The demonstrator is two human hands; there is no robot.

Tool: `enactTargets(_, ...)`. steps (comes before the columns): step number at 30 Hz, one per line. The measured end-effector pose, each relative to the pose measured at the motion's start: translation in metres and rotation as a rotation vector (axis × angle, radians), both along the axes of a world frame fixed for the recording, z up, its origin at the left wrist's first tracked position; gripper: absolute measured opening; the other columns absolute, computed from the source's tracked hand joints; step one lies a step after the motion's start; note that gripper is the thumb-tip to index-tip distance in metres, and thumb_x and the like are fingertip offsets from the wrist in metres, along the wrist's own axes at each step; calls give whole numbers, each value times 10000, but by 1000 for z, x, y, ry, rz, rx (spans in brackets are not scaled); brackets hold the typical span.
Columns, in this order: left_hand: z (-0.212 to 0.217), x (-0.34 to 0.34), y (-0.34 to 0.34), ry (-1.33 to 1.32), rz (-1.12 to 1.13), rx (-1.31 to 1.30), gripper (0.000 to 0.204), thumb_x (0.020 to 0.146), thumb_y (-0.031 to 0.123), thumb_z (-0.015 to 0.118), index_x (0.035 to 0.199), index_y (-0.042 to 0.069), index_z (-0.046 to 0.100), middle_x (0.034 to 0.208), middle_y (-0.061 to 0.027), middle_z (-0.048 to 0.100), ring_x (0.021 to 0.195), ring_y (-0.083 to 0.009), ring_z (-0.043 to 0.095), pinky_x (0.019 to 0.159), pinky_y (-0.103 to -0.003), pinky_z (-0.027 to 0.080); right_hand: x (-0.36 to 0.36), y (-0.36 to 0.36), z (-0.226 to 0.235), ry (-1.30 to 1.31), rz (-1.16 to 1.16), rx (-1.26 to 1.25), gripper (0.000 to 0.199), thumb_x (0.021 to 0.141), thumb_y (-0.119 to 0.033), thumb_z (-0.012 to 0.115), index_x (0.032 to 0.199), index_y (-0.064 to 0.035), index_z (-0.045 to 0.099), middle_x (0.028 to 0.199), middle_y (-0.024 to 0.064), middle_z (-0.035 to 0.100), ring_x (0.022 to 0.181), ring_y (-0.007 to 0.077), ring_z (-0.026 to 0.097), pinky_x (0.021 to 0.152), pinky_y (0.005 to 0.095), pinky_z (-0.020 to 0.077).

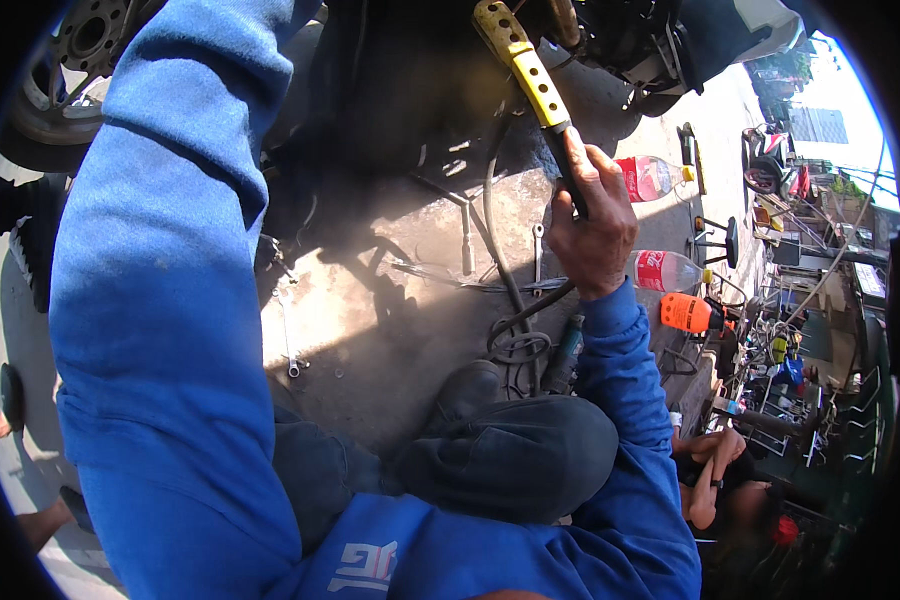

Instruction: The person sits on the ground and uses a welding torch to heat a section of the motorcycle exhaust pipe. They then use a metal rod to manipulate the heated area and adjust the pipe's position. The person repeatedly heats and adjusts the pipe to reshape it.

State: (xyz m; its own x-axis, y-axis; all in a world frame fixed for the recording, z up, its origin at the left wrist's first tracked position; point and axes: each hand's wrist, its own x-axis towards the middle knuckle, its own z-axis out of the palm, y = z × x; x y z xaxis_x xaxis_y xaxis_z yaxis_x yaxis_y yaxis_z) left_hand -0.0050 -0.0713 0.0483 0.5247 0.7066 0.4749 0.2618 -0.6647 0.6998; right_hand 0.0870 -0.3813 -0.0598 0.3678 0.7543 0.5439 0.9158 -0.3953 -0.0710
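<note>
My right hand (pixel 598 225) is closed around the black handle of a long hand tool (pixel 542 92) whose yellow body carries a row of dark round holes. It points up and away, toward the dark underside of a motorcycle (pixel 635 45). My left arm (pixel 170 260), in a blue sleeve, reaches up past the top edge, so the left hand is out of sight. On the ground below the tool lie a Y-shaped socket wrench (pixel 467 232), a spanner (pixel 538 250) and a dark hose (pixel 500 250). Farther left lies another spanner (pixel 289 330).
Two red-labelled plastic bottles, a farther one (pixel 648 178) and a nearer one (pixel 660 270), stand right of my hand beside an orange spray bottle (pixel 685 312). A green cylindrical tool (pixel 567 350) lies by my knee. A person (pixel 710 470) sits at right. A wheel (pixel 55 115) is at upper left.
</note>
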Motion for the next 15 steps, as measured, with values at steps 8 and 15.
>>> enactTargets(8, 1, -2, -2, -16, -9, 62, 587, 813, 566, 783, 990, 23, 646, 996, -214, 696, 996, -365, 681, 873, -441, 522, 1, 7, -3, -33, 15, 36, 643, 765, 39, 686, 1370, -177, 667, 1227, 126, 655, 986, 305, 686, 838, 388, 563)
enactTargets(15, 3, -4, -5, 3, -12, -3, 585, 818, 559, 776, 986, 13, 651, 994, -210, 701, 988, -354, 684, 870, -429, 523, 3, 8, -6, -6, -13, 55, 634, 773, 49, 690, 1369, -167, 673, 1237, 136, 664, 984, 300, 709, 850, 383, 569)
